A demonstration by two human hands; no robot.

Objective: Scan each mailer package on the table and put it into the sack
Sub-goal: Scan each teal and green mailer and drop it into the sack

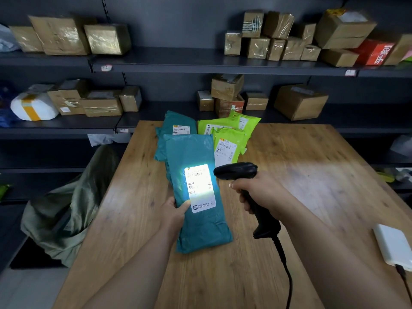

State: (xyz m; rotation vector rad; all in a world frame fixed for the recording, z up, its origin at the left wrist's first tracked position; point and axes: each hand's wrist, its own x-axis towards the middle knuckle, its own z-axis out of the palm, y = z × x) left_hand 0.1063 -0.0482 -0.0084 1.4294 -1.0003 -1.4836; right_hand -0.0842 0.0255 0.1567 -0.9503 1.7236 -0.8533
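Left hand (172, 211) grips teal mailer (196, 224), right hand (258, 192) grips scanner (236, 170) (label (200, 186) lit); sack (66, 208) interior unseen.

Two forearms showed from lower frame edge, both bare along whole visible length. Looked wide near camera, narrowed toward wrists. Wrists bare as well. Left hand (172, 211) bare. Right hand (258, 192) bare too; thumbnail visible at tip, cut short.

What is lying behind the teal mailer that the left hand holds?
Another teal mailer and lime-green mailers lie on the table. The held mailer covers the teal one's near part.
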